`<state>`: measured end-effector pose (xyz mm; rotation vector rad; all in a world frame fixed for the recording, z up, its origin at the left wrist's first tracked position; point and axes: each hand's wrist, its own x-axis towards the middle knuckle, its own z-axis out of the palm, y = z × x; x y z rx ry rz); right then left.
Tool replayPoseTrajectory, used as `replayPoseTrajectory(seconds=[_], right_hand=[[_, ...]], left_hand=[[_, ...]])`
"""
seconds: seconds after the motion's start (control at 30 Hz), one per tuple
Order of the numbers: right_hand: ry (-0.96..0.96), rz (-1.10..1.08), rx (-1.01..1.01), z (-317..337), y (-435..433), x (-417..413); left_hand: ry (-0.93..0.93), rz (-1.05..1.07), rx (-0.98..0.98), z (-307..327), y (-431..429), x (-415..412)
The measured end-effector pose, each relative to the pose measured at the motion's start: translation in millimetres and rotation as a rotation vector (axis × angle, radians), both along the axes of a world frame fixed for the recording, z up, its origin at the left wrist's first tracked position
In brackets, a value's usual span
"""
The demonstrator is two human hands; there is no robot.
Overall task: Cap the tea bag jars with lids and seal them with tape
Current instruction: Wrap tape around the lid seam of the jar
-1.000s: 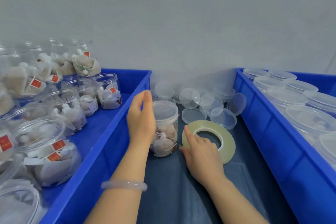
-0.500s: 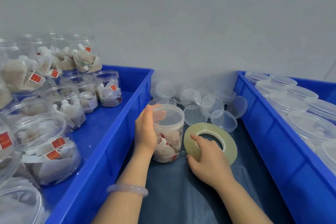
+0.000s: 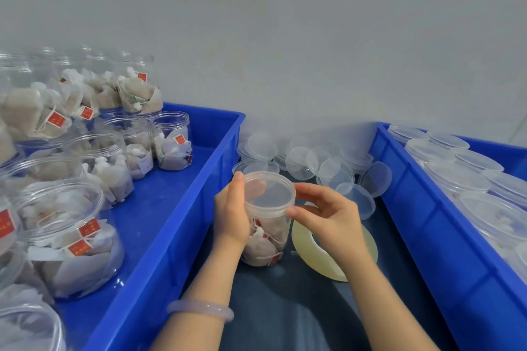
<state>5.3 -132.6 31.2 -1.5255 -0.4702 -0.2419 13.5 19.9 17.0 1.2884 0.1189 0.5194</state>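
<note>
Gripped the jar (image 3: 265, 239) between the blue crates (image 3: 182, 222) in the left hand (image 3: 231, 213), pinched its lid (image 3: 269, 193) with the right hand (image 3: 328, 213) — risked seating it crooked, or toppling the jar onto the tape roll (image 3: 328, 268) beside, by pressing unevenly.

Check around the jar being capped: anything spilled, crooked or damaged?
Nothing spilled or damaged. The lid looks level on the jar held between left hand and right hand. The spare lids lie jumbled, several tipped on edge, one leaning on the right bin. The tape roll lies flat beside the jar.
</note>
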Motion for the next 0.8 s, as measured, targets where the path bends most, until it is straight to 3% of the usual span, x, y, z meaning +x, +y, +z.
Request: replayPoseTrajectory(seconds=[0.13, 0.27, 0.37, 0.53, 0.7, 0.8], right_hand=[[0.092, 0.084, 0.181, -9.0, 1.7, 14.3], [0.089, 0.101, 0.208, -11.9, 0.4, 18.3], [0.102, 0.039, 0.196, -7.5, 3.3, 15.5], [0.161, -0.081, 0.175, 15.1, 35.9, -3.6], [0.041, -0.319, 0.284, 21.5, 49.3, -18.1], [-0.018, -0.345, 0.325, 37.0, 39.2, -20.7]], left_hand=[[0.008, -0.017, 0.024, -0.9, 1.9, 0.2], [0.027, -0.038, -0.005, 0.7, 0.2, 1.0], [-0.008, -0.049, 0.026, 6.0, -10.0, -2.4], [-0.038, -0.157, 0.278, 27.2, -12.0, -5.0], [-0.148, -0.165, 0.413, 48.3, -18.4, -19.1], [-0.175, -0.130, 0.455, 63.7, -25.9, -27.0]])
